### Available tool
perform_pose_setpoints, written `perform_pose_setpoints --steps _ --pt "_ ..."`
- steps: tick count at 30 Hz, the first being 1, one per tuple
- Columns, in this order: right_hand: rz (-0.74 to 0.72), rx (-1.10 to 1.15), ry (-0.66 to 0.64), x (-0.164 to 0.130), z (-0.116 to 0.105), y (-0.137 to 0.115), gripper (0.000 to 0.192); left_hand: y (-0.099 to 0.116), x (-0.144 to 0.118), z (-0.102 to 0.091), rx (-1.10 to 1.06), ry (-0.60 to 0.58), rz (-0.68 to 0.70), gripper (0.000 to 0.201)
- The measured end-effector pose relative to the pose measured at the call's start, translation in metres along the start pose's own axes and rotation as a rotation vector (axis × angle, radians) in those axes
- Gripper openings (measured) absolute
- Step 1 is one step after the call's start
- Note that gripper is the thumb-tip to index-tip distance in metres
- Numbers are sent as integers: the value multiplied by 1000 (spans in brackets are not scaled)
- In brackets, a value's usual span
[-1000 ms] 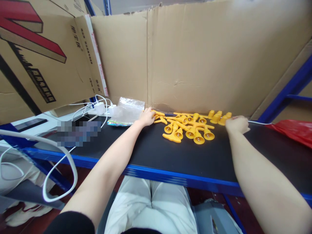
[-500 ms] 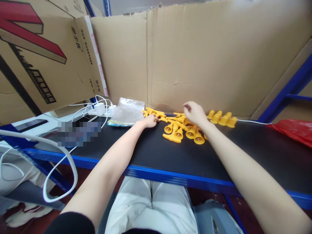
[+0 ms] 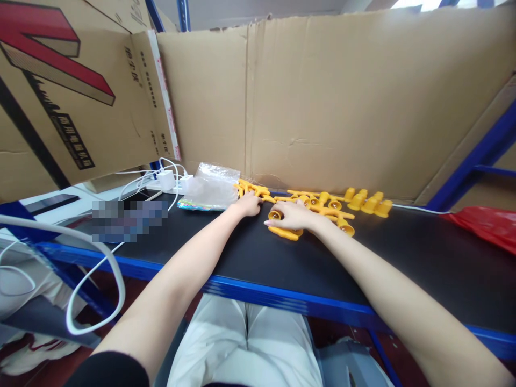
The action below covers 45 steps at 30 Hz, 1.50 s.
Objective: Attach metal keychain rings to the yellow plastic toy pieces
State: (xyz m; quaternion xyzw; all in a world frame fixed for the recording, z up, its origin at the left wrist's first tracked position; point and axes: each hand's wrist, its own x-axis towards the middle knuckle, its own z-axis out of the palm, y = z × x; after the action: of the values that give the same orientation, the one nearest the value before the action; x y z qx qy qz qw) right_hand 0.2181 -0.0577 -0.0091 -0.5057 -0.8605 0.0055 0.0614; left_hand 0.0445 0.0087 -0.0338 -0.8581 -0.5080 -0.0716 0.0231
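Yellow horn pieces under flat, ungripping right hand; left hand loosely on handle parts. Risk: scattering beyond fingertips.

You have smooth, slightly glossy yellow plastic trumpet-shaped parts on a matt black bench edged in glossy blue painted metal. Behind stands matt, creased brown corrugated cardboard; left lies a crinkled, shiny clear plastic bag.
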Motion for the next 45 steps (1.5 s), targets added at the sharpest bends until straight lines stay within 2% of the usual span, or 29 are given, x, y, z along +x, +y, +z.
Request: perform_pose_setpoints --steps 3,5,7,10,12,15,17,19,22,25,28,31,36,42,45 --pt "34 10 25 2 4 -4 33 7 -4 -5 5 -31 -52 44" --pt "23 14 90 3 5 -5 21 12 -7 -11 23 -30 -70 44" --pt "11 11 205 3 3 -2 11 17 -9 -17 24 71 -30 46" --pt "-94 32 386 4 -3 7 13 21 -11 -24 -62 214 132 55" --pt "-233 46 433 4 -6 17 17 20 -8 -25 -115 183 201 49" --pt "-395 11 455 7 -5 29 22 14 -3 -21 -141 43 259 40" --pt "-448 -42 496 8 -4 34 25 7 1 -17 -161 -19 249 43" --pt "-464 -99 539 9 -3 36 30 0 3 -14 -186 -7 189 46" --pt "-421 -191 559 7 -5 39 34 -7 5 -14 -212 132 162 36" --pt "-281 -277 535 4 -5 43 36 -5 1 -19 -171 315 152 28" --pt "-155 -325 486 3 -2 45 36 3 -5 -25 -95 403 162 27" --pt "-116 -343 437 3 -1 39 31 11 -9 -29 -48 417 185 27" --pt "-69 -432 452 0 -6 27 20 18 -10 -32 -68 360 121 28" --pt "-63 -402 380 1 -4 31 27 18 -12 -33 -47 380 129 29" --pt "-42 -413 348 0 -5 29 24 17 -12 -33 -26 374 132 30"
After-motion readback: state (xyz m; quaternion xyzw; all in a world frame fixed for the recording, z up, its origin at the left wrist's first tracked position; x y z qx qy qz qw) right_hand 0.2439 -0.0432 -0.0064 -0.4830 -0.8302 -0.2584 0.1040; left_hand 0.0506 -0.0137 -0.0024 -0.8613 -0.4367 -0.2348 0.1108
